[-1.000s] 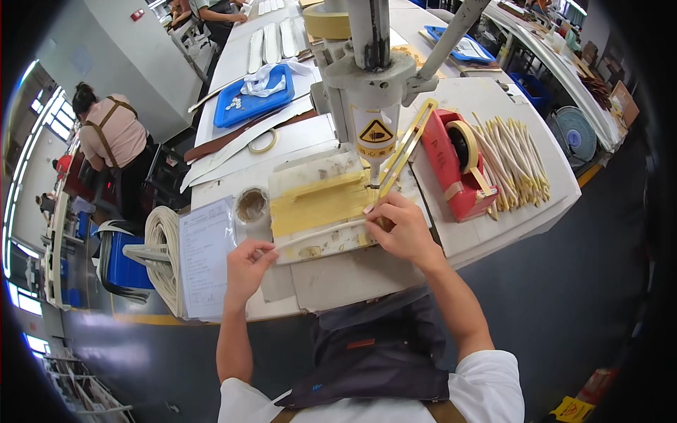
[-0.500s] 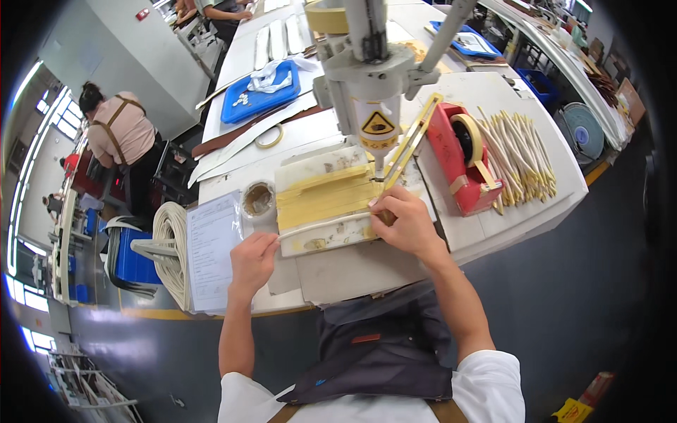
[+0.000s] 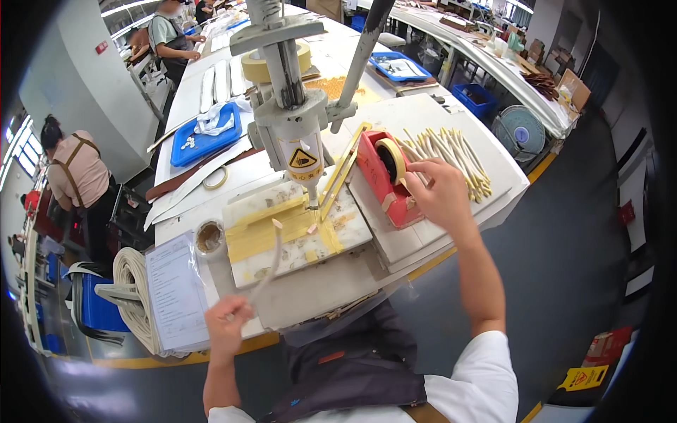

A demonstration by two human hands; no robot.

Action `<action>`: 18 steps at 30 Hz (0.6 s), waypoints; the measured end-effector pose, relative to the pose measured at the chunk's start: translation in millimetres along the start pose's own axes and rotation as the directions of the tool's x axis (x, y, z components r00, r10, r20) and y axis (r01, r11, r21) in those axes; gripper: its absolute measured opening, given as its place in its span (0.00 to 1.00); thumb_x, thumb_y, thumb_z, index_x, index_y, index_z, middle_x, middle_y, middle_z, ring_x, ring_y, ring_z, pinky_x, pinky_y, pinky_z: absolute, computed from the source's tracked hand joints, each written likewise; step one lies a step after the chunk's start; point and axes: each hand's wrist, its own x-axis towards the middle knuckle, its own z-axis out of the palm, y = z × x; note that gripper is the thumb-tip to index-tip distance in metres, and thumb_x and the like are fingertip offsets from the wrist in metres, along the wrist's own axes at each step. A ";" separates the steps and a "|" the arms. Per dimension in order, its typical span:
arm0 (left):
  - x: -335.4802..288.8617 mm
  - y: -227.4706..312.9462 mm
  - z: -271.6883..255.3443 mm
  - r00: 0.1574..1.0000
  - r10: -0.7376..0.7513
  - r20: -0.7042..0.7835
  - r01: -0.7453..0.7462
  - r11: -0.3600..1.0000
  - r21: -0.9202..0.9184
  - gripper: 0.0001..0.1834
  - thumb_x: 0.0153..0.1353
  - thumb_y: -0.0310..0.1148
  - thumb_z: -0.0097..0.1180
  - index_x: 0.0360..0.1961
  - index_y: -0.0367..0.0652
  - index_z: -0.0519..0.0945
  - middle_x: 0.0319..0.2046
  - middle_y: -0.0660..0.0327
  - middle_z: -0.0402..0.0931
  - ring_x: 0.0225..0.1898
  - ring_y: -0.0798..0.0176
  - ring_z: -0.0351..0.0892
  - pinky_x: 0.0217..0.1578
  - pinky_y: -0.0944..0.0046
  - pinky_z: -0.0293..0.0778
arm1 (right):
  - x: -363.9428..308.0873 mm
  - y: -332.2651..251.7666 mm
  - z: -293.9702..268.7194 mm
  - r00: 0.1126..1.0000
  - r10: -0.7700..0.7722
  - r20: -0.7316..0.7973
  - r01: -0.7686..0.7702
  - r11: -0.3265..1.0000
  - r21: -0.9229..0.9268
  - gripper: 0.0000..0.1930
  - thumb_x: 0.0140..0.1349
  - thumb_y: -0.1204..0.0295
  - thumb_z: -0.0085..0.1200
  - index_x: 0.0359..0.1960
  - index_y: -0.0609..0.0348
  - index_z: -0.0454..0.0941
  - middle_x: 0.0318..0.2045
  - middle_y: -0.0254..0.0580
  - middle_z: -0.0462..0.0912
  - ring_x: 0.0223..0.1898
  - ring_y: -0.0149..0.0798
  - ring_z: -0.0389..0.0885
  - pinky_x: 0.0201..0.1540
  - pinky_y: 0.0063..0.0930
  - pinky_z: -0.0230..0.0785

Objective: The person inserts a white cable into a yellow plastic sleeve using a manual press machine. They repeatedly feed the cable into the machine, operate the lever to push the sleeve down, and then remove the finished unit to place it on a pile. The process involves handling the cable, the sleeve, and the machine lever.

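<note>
My left hand (image 3: 229, 323), closed, grips the lower end of a thin whitish cord (image 3: 271, 264), which curves upward over the white work board. My right hand (image 3: 444, 192) is at the red tape dispenser (image 3: 386, 187), thumb and forefinger apart beside its roll of yellowish tape (image 3: 390, 161); whether they touch the tape's free end is hidden. The work board (image 3: 264, 266) carries strips of yellow tape. Above it stands the grey head of a press (image 3: 296, 134) with a hand-warning label. A small pinkish scrap (image 3: 312, 229) lies near its tip.
Many cord pieces with yellow ends (image 3: 458, 158) lie right of the dispenser. A tape tub (image 3: 209, 238), a printed sheet (image 3: 173, 292) and a coil of white cord (image 3: 134, 296) are at left. Farther back are blue trays (image 3: 204, 134) and co-workers (image 3: 81, 169).
My right hand has let go of the cord and moved right to the tape dispenser. My left hand has drawn the cord off the board's front edge and lower. The view has shifted.
</note>
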 end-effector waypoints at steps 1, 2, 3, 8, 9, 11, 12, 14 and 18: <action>-7.7 5.7 11.2 0.996 -0.050 0.080 0.060 0.990 -0.126 0.03 0.61 0.21 0.60 0.34 0.30 0.83 0.29 0.59 0.81 0.30 0.68 0.80 0.33 0.67 0.75 | 11.6 18.7 -8.9 0.993 0.045 0.110 -0.038 0.997 -0.067 0.12 0.56 0.67 0.61 0.35 0.64 0.87 0.24 0.49 0.84 0.20 0.40 0.81 0.26 0.31 0.75; -13.4 14.1 24.2 0.990 -0.050 0.135 0.076 0.978 -0.192 0.03 0.61 0.21 0.60 0.34 0.31 0.84 0.29 0.58 0.81 0.28 0.69 0.79 0.32 0.68 0.76 | 18.8 28.2 -15.7 0.971 0.100 0.216 -0.071 0.988 -0.137 0.13 0.57 0.66 0.60 0.34 0.65 0.87 0.20 0.48 0.83 0.17 0.39 0.79 0.25 0.30 0.74; -21.9 20.9 35.9 0.982 -0.055 0.179 0.100 0.963 -0.252 0.04 0.61 0.21 0.60 0.34 0.31 0.84 0.30 0.57 0.81 0.27 0.69 0.79 0.31 0.70 0.76 | 23.1 24.8 -17.6 0.937 0.182 0.298 -0.140 0.977 -0.159 0.14 0.57 0.65 0.60 0.33 0.65 0.87 0.18 0.48 0.81 0.17 0.38 0.78 0.24 0.30 0.73; -44.1 36.0 70.8 0.926 0.036 0.377 0.060 0.969 -0.241 0.07 0.67 0.27 0.58 0.41 0.33 0.84 0.30 0.61 0.79 0.24 0.73 0.73 0.27 0.72 0.68 | 39.8 22.3 -23.4 0.745 0.370 0.556 -0.364 0.923 -0.127 0.14 0.55 0.65 0.63 0.27 0.68 0.87 0.15 0.42 0.79 0.15 0.30 0.75 0.19 0.28 0.68; -45.0 38.3 75.0 0.920 0.040 0.390 0.063 0.967 -0.247 0.08 0.68 0.27 0.58 0.41 0.33 0.85 0.30 0.61 0.79 0.24 0.74 0.73 0.27 0.72 0.68 | 39.5 24.5 -23.4 0.707 0.391 0.589 -0.423 0.902 -0.091 0.14 0.55 0.65 0.63 0.25 0.68 0.87 0.15 0.41 0.79 0.15 0.29 0.74 0.18 0.28 0.68; -44.7 41.4 81.0 0.909 0.045 0.414 0.069 0.964 -0.258 0.08 0.68 0.28 0.58 0.40 0.33 0.85 0.29 0.62 0.78 0.24 0.74 0.72 0.27 0.73 0.68 | 39.4 27.5 -25.7 0.664 0.424 0.616 -0.548 0.836 0.015 0.12 0.59 0.66 0.64 0.30 0.67 0.86 0.21 0.37 0.83 0.19 0.27 0.79 0.19 0.19 0.69; -45.6 41.4 80.8 0.911 0.011 0.412 0.101 0.963 -0.251 0.09 0.69 0.29 0.57 0.41 0.33 0.85 0.29 0.62 0.78 0.23 0.74 0.72 0.26 0.73 0.68 | 37.8 33.9 -23.2 0.644 0.440 0.626 -0.606 0.793 0.066 0.12 0.59 0.67 0.64 0.31 0.68 0.85 0.23 0.38 0.83 0.20 0.30 0.82 0.20 0.20 0.73; -44.3 43.1 79.9 0.912 -0.006 0.411 0.129 0.953 -0.273 0.10 0.70 0.30 0.57 0.41 0.33 0.85 0.29 0.62 0.78 0.23 0.74 0.72 0.26 0.73 0.67 | 36.5 38.5 -26.6 0.587 0.458 0.668 -0.708 0.691 0.148 0.14 0.61 0.68 0.64 0.39 0.70 0.81 0.33 0.43 0.85 0.28 0.38 0.89 0.28 0.24 0.83; -50.0 45.8 75.9 0.910 -0.051 0.411 0.177 0.945 -0.273 0.11 0.71 0.31 0.55 0.41 0.33 0.85 0.28 0.63 0.78 0.22 0.75 0.71 0.25 0.73 0.66 | 21.3 27.4 -34.6 0.638 0.437 0.634 -0.756 0.510 0.410 0.15 0.65 0.67 0.61 0.42 0.69 0.78 0.41 0.47 0.82 0.33 0.44 0.89 0.34 0.29 0.85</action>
